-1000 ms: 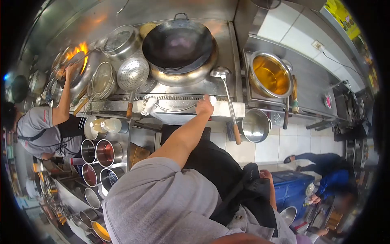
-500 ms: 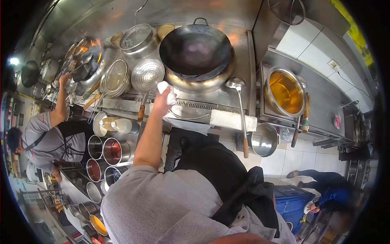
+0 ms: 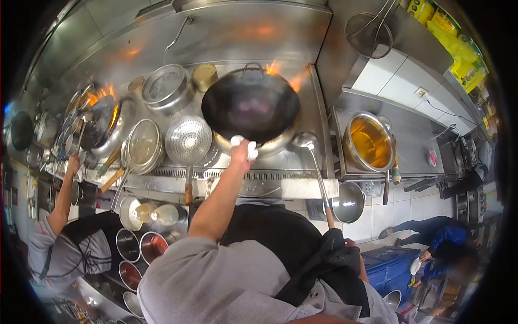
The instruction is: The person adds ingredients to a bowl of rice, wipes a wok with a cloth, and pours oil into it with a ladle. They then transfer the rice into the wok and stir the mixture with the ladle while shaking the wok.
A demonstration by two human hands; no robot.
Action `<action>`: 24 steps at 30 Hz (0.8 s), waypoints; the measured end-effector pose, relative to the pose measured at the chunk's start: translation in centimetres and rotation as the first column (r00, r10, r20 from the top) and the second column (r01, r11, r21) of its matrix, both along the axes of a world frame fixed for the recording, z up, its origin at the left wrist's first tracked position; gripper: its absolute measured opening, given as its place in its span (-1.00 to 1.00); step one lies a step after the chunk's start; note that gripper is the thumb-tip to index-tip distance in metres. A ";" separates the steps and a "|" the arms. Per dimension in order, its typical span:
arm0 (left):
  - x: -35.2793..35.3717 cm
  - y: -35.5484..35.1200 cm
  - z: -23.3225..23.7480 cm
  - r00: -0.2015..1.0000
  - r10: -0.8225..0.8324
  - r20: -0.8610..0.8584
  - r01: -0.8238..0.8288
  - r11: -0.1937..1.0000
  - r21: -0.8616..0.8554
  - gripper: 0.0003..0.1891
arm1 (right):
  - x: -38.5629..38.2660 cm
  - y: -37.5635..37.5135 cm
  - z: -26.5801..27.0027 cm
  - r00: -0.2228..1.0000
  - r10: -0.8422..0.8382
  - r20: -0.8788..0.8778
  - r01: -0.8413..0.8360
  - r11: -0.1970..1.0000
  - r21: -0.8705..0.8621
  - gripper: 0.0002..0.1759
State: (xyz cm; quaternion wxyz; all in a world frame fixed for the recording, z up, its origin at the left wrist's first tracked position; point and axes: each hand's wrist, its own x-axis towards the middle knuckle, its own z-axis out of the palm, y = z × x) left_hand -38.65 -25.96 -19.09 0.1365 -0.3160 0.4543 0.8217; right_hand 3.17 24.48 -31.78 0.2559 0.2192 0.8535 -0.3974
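A folded white cloth [image 3: 252, 150] is wrapped in my left hand [image 3: 240, 154], which is closed at the near rim of a large black wok [image 3: 251, 105]. The wok's near handle is hidden behind hand and cloth. Flames [image 3: 298, 81] rise behind the wok on its burner. Low at my right side, a bit of my right hand [image 3: 350, 243] shows beside black cloth; its fingers are hidden. Right of the wok, a long-handled ladle [image 3: 306, 141] rests on the stove. To the left lies a perforated skimmer [image 3: 189, 139] with a wooden handle.
Mesh strainers [image 3: 143, 144] and a lidded-looking metal pot [image 3: 167, 89] stand left. A pot of amber liquid [image 3: 369, 141] sits right. A co-worker's arm [image 3: 65, 189] works over another flaming wok [image 3: 102, 121]. Another person [image 3: 445, 245] bends near a blue bin [image 3: 391, 267].
My left hand and its cloth have moved from beside the skimmer to the wok's near rim. Flames now show behind the wok. My view has shifted.
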 end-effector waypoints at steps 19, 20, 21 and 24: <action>-2.3 -1.4 -3.2 0.991 -0.131 0.011 0.132 0.990 -0.041 -0.60 | -7.2 -1.5 7.9 0.942 -0.310 0.132 0.318 0.947 -0.047 -0.64; -2.1 -1.6 -3.2 0.987 -0.160 0.013 0.160 0.987 -0.003 -0.56 | -6.5 -1.5 7.5 0.935 -0.316 0.159 0.327 0.944 -0.049 -0.64; -2.1 -1.6 -2.9 0.989 -0.149 0.017 0.149 0.989 -0.003 -0.51 | -5.6 -1.3 6.9 0.938 -0.298 0.178 0.309 0.950 -0.039 -0.66; -2.9 -2.1 -2.9 0.978 -0.192 0.077 0.193 0.981 -0.004 -0.48 | -2.2 0.2 3.2 0.987 -0.100 0.122 0.090 0.992 0.086 -0.71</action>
